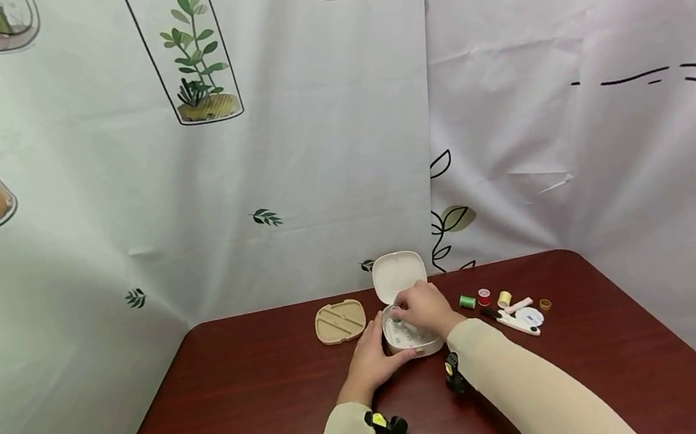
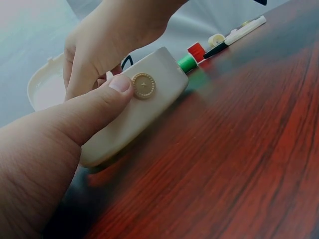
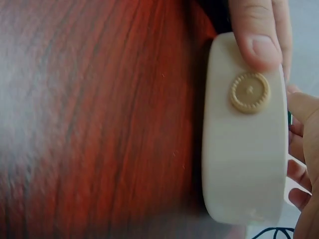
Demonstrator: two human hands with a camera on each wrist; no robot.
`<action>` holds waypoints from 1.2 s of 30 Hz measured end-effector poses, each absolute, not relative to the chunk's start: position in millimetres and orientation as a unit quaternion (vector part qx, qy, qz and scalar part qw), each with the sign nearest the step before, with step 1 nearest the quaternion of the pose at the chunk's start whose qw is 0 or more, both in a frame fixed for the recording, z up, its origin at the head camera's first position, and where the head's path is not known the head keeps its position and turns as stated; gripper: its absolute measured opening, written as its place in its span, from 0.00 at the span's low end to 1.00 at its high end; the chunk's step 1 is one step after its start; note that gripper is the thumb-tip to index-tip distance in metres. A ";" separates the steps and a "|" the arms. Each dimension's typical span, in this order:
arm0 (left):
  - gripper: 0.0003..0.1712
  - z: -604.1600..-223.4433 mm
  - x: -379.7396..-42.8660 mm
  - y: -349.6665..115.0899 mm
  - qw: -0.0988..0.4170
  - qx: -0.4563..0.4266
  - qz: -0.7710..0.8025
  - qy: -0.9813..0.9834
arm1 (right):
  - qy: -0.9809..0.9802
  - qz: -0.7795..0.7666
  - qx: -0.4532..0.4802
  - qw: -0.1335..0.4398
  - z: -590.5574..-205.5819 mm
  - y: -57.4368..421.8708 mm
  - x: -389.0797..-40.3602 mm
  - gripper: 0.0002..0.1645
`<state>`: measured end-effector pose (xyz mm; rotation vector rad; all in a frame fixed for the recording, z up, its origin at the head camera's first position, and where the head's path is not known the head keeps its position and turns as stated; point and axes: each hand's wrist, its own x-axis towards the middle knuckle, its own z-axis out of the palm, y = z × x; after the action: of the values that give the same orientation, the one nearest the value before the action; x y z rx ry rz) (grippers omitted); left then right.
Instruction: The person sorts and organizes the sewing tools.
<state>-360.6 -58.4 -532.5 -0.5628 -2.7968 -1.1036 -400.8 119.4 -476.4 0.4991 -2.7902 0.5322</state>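
A white sewing box [image 1: 423, 347] stands on the table with its lid [image 1: 400, 276] raised at the back. A round tan button clasp [image 2: 144, 85] sits on its front wall. My left hand [image 1: 370, 364] grips the box from the left, its thumb [image 3: 264, 50] against the front beside the clasp and its fingers along the left side. Over the open box my right hand [image 1: 425, 308] reaches in from the right. Its fingertips pinch a small green thing [image 1: 397, 318], apparently a thread spool, mostly hidden by the fingers. Patterned lining shows inside the box.
A tan divided tray [image 1: 340, 321] lies left of the box. To its right lie green [image 1: 467, 301], red [image 1: 484, 296] and yellow [image 1: 504, 298] thread spools, white-handled snips [image 1: 519, 324], a pink strip [image 1: 519, 305], a white disc [image 1: 530, 316] and a tan ring [image 1: 546, 304].
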 end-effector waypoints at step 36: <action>0.64 -531.4 -360.6 -59.6 0.050 -0.194 -0.374 -0.906 | -0.968 0.114 0.167 0.146 -481.7 108.1 -397.9 0.14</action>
<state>-360.6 -59.6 -531.4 -0.5893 -2.7575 -1.1386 -397.9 108.1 -481.7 0.4815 -2.7880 0.3271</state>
